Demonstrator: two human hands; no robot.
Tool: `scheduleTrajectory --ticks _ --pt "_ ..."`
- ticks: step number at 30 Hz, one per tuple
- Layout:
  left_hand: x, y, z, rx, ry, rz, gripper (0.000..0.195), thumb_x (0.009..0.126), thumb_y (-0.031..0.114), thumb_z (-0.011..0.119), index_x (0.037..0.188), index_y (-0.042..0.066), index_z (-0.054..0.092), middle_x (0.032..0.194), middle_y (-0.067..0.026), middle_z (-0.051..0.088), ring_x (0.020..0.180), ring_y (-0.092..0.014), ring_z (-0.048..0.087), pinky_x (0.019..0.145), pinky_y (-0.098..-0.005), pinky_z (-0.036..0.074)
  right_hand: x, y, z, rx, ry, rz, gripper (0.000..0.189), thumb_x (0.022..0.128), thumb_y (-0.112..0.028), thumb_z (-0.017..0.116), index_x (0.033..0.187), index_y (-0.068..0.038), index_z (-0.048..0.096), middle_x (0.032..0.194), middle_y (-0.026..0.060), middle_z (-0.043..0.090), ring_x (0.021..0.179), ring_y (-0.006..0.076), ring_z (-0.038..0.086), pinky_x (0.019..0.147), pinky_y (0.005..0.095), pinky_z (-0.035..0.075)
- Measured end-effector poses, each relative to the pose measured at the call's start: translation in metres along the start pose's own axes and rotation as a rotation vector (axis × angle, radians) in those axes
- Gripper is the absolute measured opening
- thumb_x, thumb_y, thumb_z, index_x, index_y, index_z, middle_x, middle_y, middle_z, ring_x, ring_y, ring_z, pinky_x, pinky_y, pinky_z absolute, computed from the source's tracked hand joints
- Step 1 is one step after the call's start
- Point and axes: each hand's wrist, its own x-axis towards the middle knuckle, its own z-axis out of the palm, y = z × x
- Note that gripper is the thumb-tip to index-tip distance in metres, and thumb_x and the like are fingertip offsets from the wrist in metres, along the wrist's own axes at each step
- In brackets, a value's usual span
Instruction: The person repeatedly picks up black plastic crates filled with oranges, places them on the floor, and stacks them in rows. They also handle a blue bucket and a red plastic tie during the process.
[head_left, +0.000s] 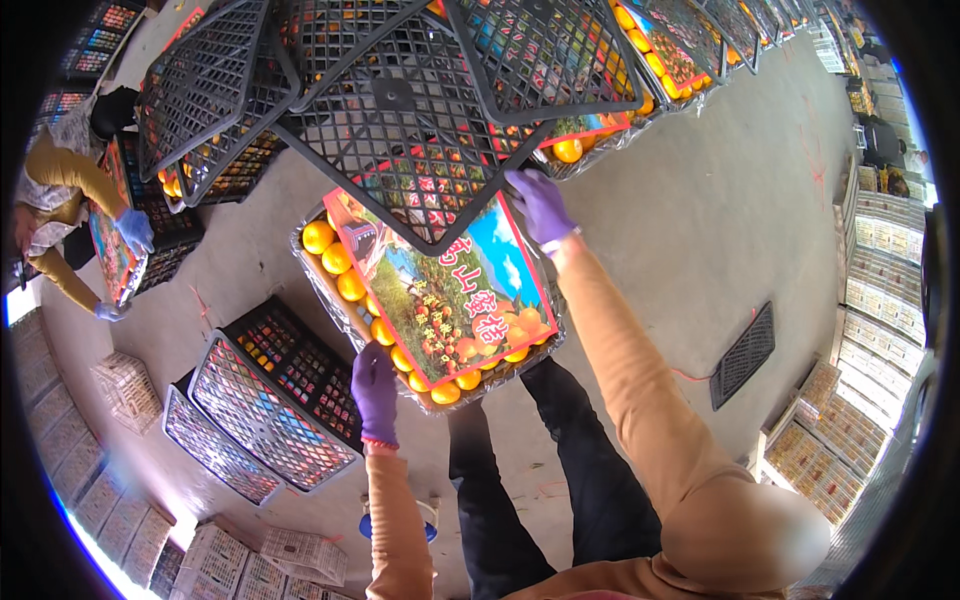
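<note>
Before me stands a foil-lined crate of oranges, with a red-bordered printed card lying over the fruit. The card shows a landscape and bears writing. A black plastic lattice lid slants over the crate's far part, its near corner above the card. My left hand, in a purple glove, touches the lined rim at the near left; its fingertips are partly hidden. My right hand, also gloved in purple, is at the lid's right edge beside the card. Whether its fingers close on the lid is unclear.
More fruit crates with tilted lattice lids stand beyond. A co-worker's gloved hand is at another card at left. Black crates stand on the floor at left, a lattice panel lies at right, and pale crates line the side.
</note>
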Motion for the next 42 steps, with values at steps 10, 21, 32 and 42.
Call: scheduleTrajectory --ticks 10,21,32,42 --pt "0.088 0.088 0.094 -0.412 0.078 -0.027 0.043 0.096 0.029 0.064 0.128 0.003 0.056 0.113 -0.0115 0.061 0.096 -0.018 0.059 0.08 -0.0356 0.052 0.003 -0.033 0.012 0.308 -0.114 0.263 0.006 0.092 -0.017 0.068 0.092 -0.013 0.064 0.08 0.0009 0.066 0.055 0.0088 0.058 0.039 0.0179 0.04" --pt "0.049 0.131 0.09 -0.861 -0.087 -0.094 0.03 0.099 0.012 0.058 0.127 0.003 0.059 0.094 -0.008 0.068 0.081 -0.017 0.068 0.074 -0.0299 0.057 0.018 -0.077 -0.01 -0.267 0.006 0.233 0.036 0.087 -0.053 0.069 0.103 -0.021 0.066 0.079 -0.0051 0.061 0.069 0.0057 0.056 0.065 0.0247 0.042" --pt "-0.148 0.049 0.002 -0.821 -0.101 -0.286 0.034 0.096 0.014 0.062 0.128 0.002 0.056 0.098 -0.0079 0.065 0.08 -0.016 0.064 0.071 -0.0301 0.052 -0.101 -0.046 -0.041 -0.971 -0.206 -0.17 0.052 0.091 -0.051 0.064 0.079 -0.001 0.063 0.058 0.0122 0.061 0.052 0.0248 0.058 0.052 0.0361 0.044" --pt "-0.065 0.065 0.056 -0.179 -0.345 -0.015 0.048 0.098 0.016 0.062 0.137 -0.006 0.046 0.119 -0.0069 0.059 0.104 -0.013 0.057 0.089 -0.03 0.048 -0.083 -0.117 -0.148 -0.552 0.158 -0.403 0.026 0.096 -0.033 0.066 0.083 -0.01 0.065 0.065 -0.011 0.049 0.055 0.0006 0.039 0.048 0.0215 0.029"
